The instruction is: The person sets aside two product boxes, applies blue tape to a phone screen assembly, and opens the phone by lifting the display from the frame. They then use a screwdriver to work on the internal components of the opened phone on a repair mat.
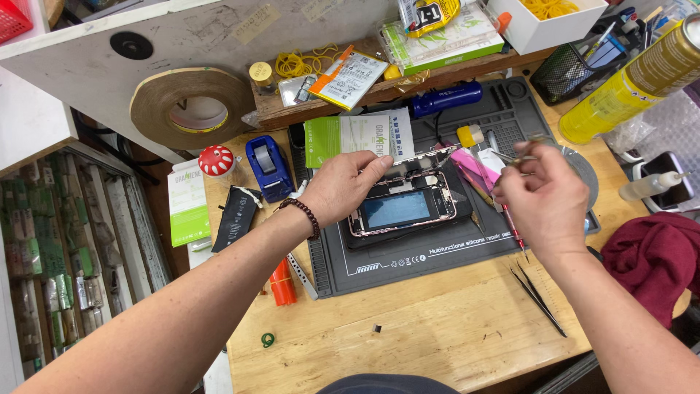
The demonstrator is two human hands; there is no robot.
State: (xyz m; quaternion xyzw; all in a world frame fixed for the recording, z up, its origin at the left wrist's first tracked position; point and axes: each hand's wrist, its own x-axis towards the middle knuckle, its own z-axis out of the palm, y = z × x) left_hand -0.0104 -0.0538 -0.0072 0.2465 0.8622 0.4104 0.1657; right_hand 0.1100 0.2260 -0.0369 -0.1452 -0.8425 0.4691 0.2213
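Left hand (343, 186) steadies the opened phone (399, 208) on the grey mat (437, 255) — right hand (543, 197) pinches a thin tool.

A wooden workbench (437, 328) filled the view, its pale top scuffed. At its back ran a low wooden shelf (379, 87). To the left stood a slanted grey-white panel (87, 80), and below it a rack of narrow compartments (51, 263) packed with small packets. The light was even and bright, with soft shadows.
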